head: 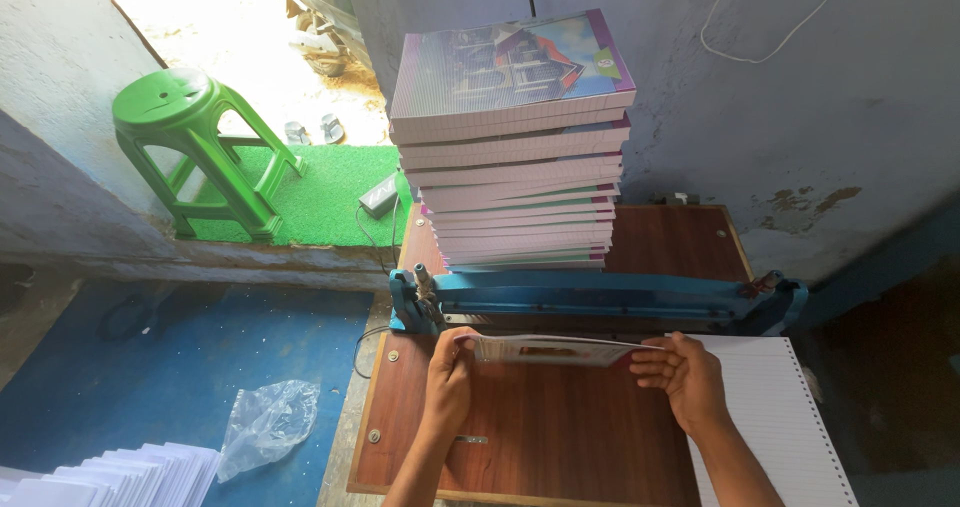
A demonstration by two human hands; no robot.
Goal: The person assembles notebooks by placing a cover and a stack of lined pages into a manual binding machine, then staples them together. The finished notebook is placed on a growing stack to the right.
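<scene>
I could not see the far edge of the notebook; it lay under the blue cutter bar. The left hand and right hand covered its ends. The ruled sheet and white paper stack ran off the bottom edge. The cover picture on the notebook pile was too blurred to read.

One green stool, one tall stack of notebooks, one blue cutter bar, two sandals, one plastic bag.
</scene>
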